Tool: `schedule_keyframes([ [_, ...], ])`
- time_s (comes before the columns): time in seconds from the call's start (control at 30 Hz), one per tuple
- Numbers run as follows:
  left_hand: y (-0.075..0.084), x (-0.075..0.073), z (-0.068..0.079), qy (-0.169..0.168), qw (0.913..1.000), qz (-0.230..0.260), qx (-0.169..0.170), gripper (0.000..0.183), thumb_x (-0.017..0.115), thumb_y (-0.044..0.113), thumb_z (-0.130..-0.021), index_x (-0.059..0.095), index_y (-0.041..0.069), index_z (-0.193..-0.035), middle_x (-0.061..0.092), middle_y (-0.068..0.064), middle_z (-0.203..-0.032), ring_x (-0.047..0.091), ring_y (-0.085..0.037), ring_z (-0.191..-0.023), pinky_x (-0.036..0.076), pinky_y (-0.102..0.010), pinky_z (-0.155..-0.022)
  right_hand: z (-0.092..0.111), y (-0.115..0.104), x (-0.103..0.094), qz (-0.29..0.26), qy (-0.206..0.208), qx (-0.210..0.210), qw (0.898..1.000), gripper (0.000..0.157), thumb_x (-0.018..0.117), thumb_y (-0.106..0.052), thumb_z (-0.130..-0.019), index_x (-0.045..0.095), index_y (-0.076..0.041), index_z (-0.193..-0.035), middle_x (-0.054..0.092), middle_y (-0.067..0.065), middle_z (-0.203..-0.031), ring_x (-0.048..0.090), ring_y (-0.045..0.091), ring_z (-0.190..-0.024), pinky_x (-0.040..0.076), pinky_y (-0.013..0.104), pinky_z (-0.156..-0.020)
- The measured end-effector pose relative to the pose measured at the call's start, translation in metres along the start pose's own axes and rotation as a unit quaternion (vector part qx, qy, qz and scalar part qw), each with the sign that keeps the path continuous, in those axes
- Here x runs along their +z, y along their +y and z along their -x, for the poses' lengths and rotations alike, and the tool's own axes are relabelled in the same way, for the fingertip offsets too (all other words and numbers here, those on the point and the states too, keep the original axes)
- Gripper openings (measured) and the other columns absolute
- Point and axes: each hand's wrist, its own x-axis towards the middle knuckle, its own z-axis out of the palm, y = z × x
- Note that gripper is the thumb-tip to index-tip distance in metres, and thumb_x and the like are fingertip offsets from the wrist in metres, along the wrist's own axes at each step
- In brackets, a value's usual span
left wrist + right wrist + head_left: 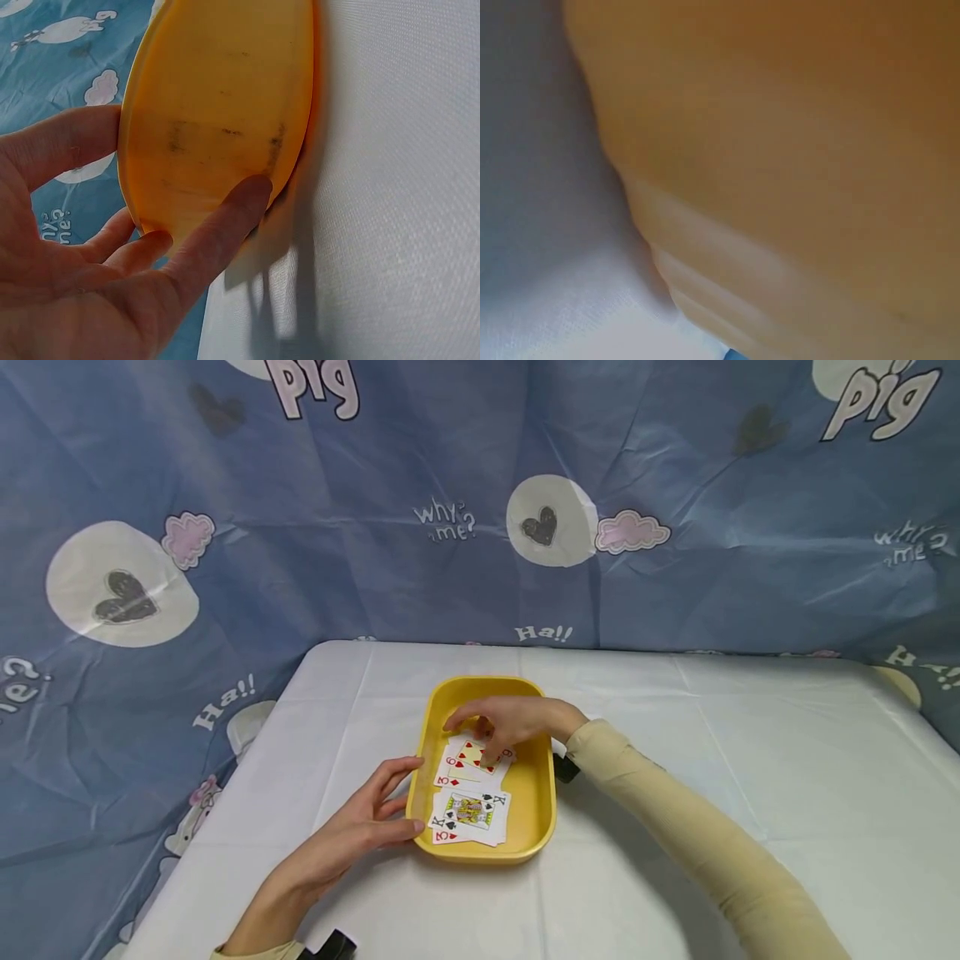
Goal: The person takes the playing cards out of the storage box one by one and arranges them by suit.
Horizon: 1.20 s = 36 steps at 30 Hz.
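Observation:
A yellow tray (546,827) lies lengthwise on the table with playing cards in it. My left hand (367,817) is at its left side. The thumb (232,217) presses the outer wall near the bottom, and the fairly straight index finger (71,146) meets the rim. Inside the tray, my right hand (513,718) reaches over the far group of cards (453,772), a six of hearts on top. Its thumb touches that card while another finger stretches left; I cannot tell whether it pinches a card. A king of spades (470,810) tops the near pile.
The tray stands on a white-covered table (712,735). A blue printed cloth (390,577) hangs behind and to the left. In the right wrist view, the tray's blurred yellow wall (780,172) fills most of the picture.

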Motion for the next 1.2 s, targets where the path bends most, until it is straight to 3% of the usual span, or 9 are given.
schedule_keyframes([
  [0.13, 0.0007, -0.0002, -0.0005, -0.003, 1.0, 0.001, 0.005, 0.071, 0.07, 0.008, -0.088, 0.033, 0.021, -0.147, 0.014, 0.002, -0.159, 0.045, -0.03, -0.132, 0.05, -0.039, -0.091, 0.0, 0.0001, -0.0003, 0.04, -0.004, 0.025, 0.999, 0.061, 0.083, -0.012, -0.08, 0.058, -0.018, -0.135, 0.051, 0.003, -0.12, 0.05, 0.02, -0.096, 0.043, 0.025, -0.08],
  [0.27, 0.0006, -0.0005, -0.0009, -0.006, 0.9999, 0.002, 0.009, 0.071, 0.069, 0.007, -0.089, 0.032, 0.021, -0.147, 0.014, 0.002, -0.159, 0.045, -0.03, -0.131, 0.05, -0.039, -0.091, 0.0001, -0.0007, 0.0002, 0.048, 0.001, 0.038, 0.998, 0.059, 0.085, -0.016, -0.078, 0.06, -0.017, -0.131, 0.049, 0.002, -0.119, 0.049, 0.019, -0.098, 0.043, 0.025, -0.082],
  [0.5, -0.0007, -0.0012, -0.0015, -0.008, 0.9999, 0.004, 0.012, 0.071, 0.069, 0.006, -0.089, 0.031, 0.02, -0.148, 0.014, 0.002, -0.159, 0.044, -0.03, -0.132, 0.05, -0.04, -0.091, -0.0011, 0.0011, 0.0031, 0.046, 0.019, -0.009, 0.999, 0.058, 0.088, -0.018, -0.075, 0.055, -0.019, -0.121, 0.052, 0.0, -0.112, 0.049, 0.017, -0.098, 0.043, 0.027, -0.084],
  [0.63, -0.0006, -0.001, -0.0016, -0.003, 0.9999, 0.001, 0.01, 0.072, 0.069, 0.007, -0.088, 0.031, 0.021, -0.148, 0.013, 0.001, -0.16, 0.043, -0.031, -0.133, 0.05, -0.04, -0.091, -0.0024, 0.0013, 0.0058, 0.045, 0.03, -0.042, 0.998, 0.057, 0.086, -0.013, -0.076, 0.05, -0.019, -0.12, 0.058, 0.001, -0.103, 0.053, 0.015, -0.091, 0.044, 0.026, -0.079],
  [0.73, -0.0002, -0.001, -0.0014, -0.002, 1.0, -0.001, 0.009, 0.072, 0.07, 0.007, -0.089, 0.032, 0.021, -0.148, 0.013, 0.001, -0.16, 0.042, -0.031, -0.134, 0.05, -0.041, -0.091, -0.0024, 0.0008, 0.007, 0.038, 0.037, -0.044, 0.998, 0.056, 0.084, -0.011, -0.079, 0.047, -0.022, -0.12, 0.059, 0.001, -0.097, 0.053, 0.015, -0.084, 0.044, 0.026, -0.074],
  [0.9, 0.001, -0.0006, -0.0012, 0.001, 1.0, -0.002, 0.006, 0.071, 0.07, 0.007, -0.088, 0.033, 0.022, -0.147, 0.014, 0.001, -0.159, 0.042, -0.03, -0.134, 0.05, -0.041, -0.092, -0.0009, -0.0002, 0.0065, -0.039, 0.037, -0.04, 0.998, 0.054, 0.077, -0.002, -0.083, 0.046, -0.024, -0.122, 0.059, 0.001, -0.105, 0.059, 0.016, -0.078, 0.05, 0.027, -0.069],
  [1.03, 0.0008, 0.0008, -0.0007, 0.003, 1.0, -0.003, 0.004, 0.072, 0.07, 0.007, -0.088, 0.032, 0.021, -0.148, 0.014, 0.0, -0.16, 0.043, -0.031, -0.133, 0.05, -0.04, -0.091, 0.0004, 0.0005, 0.0058, -0.113, 0.025, -0.052, 0.992, 0.05, 0.071, 0.003, -0.087, 0.046, -0.021, -0.123, 0.059, 0.005, -0.11, 0.065, 0.022, -0.074, 0.054, 0.033, -0.062],
  [1.2, 0.0002, 0.0014, -0.0002, 0.004, 1.0, -0.002, -0.001, 0.074, 0.071, 0.007, -0.087, 0.032, 0.021, -0.148, 0.014, 0.0, -0.16, 0.042, -0.031, -0.134, 0.05, -0.04, -0.091, 0.0004, 0.0023, 0.004, -0.148, 0.035, -0.082, 0.985, 0.047, 0.07, 0.004, -0.087, 0.047, -0.016, -0.123, 0.062, 0.005, -0.11, 0.064, 0.021, -0.084, 0.055, 0.035, -0.072],
])
